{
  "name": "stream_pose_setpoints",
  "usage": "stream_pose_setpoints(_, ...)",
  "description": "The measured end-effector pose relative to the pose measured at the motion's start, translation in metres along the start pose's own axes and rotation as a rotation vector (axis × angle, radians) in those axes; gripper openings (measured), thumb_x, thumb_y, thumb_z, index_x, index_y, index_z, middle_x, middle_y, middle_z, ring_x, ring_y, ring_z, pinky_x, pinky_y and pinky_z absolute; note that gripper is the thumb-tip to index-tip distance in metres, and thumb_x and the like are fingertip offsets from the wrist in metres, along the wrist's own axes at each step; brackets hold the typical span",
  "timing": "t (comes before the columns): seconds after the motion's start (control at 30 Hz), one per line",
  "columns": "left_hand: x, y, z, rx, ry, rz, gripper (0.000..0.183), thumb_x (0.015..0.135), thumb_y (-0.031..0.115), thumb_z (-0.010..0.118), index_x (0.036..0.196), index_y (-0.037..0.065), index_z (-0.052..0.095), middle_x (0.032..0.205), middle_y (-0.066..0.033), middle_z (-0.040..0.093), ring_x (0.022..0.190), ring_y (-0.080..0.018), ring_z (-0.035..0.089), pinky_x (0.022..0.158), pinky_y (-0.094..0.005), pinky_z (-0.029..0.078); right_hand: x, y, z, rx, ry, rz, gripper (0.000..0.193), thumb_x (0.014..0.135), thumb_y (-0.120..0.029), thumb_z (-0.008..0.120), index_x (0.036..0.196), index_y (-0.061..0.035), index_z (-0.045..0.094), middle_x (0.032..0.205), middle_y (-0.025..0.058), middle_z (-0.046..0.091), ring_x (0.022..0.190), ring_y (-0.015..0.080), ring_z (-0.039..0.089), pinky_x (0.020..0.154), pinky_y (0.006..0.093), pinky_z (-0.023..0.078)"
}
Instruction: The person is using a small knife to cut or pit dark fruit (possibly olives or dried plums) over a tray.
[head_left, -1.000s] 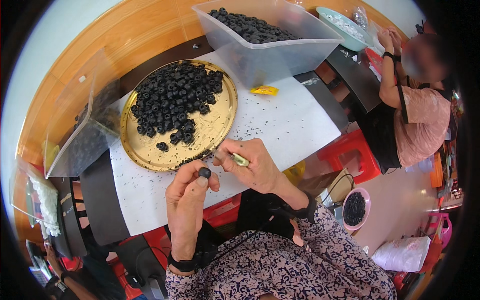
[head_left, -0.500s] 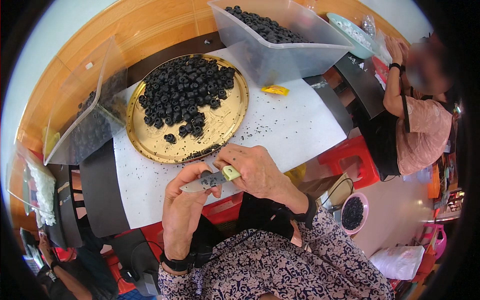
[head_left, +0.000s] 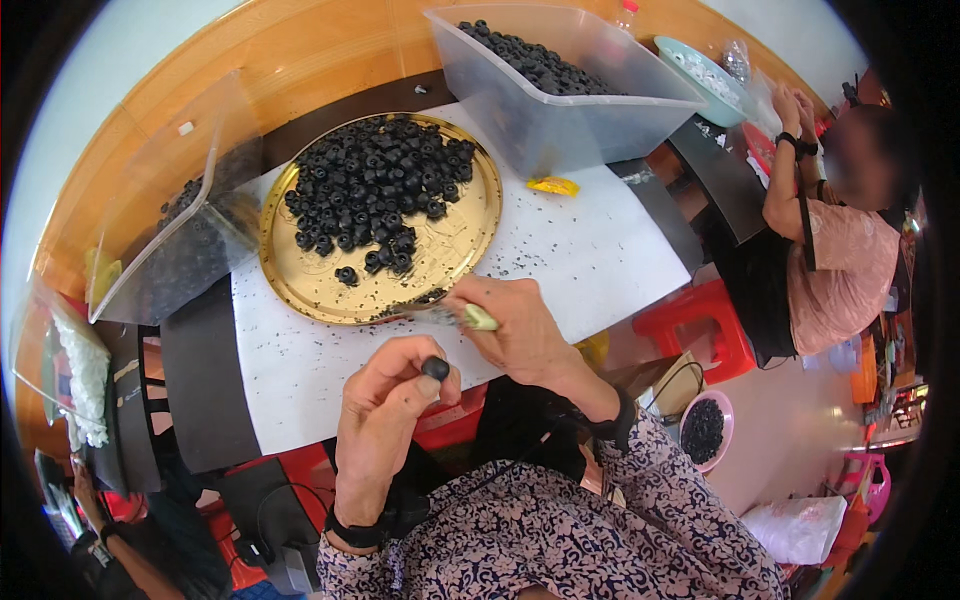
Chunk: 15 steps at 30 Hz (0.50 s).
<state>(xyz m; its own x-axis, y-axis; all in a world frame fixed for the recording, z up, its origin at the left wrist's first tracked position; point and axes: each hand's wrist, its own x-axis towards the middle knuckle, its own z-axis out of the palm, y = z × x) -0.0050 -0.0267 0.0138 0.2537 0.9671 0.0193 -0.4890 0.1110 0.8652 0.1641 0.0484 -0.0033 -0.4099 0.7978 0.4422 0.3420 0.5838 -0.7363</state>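
Progress: one black piece [head_left: 435, 368] is in work, pinched between left hand [head_left: 392, 405] thumb and fingers over the surface's near edge. Right hand [head_left: 515, 330] grips a green-handled knife [head_left: 480, 318]; blade blurred. Scattered black trimmings [head_left: 545, 238] suggest some cutting is done; finished count cannot be determined.

Containers:
- Gold tray [head_left: 270, 265], mid-surface: large pile of black pieces [head_left: 380, 170] remaining.
- Clear bin [head_left: 580, 132], far edge: black pieces.
- Second bin [head_left: 150, 285], left edge: dark pieces.
- Pink basin [head_left: 728, 440], floor: dark bits.
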Motion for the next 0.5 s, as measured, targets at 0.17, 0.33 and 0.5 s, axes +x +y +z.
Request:
stream_pose_setpoints(0.17, -0.005, 0.010, -0.003, 0.154, 0.079, 0.103, 0.017, 0.087, 0.000, 0.053, 0.104, -0.001, 0.056, 0.086, -0.0053, 0.060, 0.082, -0.0110, 0.057, 0.076, -0.0253, 0.047, -0.006, 0.000, -0.005, 0.151, 0.058, 0.126, 0.007, 0.082, -0.008, 0.061, 0.084, -0.0018, 0.058, 0.067, 0.0163, 0.057, 0.058, 0.0344, 0.056, 0.054, 0.0346, 0.044)
stream_pose_setpoints(0.33, 0.005, 0.056, -0.007, 0.676, 0.378, 0.296, 0.017, 0.084, -0.003, 0.055, 0.100, -0.001, 0.060, 0.085, -0.0012, 0.060, 0.080, -0.0077, 0.056, 0.075, -0.0218, 0.045, -0.012, 0.008, -0.002, 0.149, 0.079, 0.077, 0.008, 0.083, -0.005, 0.060, 0.082, 0.0000, 0.054, 0.061, 0.0127, 0.053, 0.052, 0.0216, 0.053, 0.051, 0.0315, 0.041)
stream_pose_setpoints(0.5, 0.039, 0.127, -0.054, 1.076, 0.598, 0.607, 0.022, 0.086, 0.006, 0.052, 0.104, -0.003, 0.060, 0.093, -0.0032, 0.061, 0.087, -0.0111, 0.057, 0.079, -0.0247, 0.044, -0.014, 0.010, -0.005, 0.138, 0.087, 0.052, 0.010, 0.084, -0.006, 0.061, 0.083, -0.0001, 0.052, 0.060, 0.0125, 0.052, 0.051, 0.0210, 0.050, 0.051, 0.0311, 0.041)
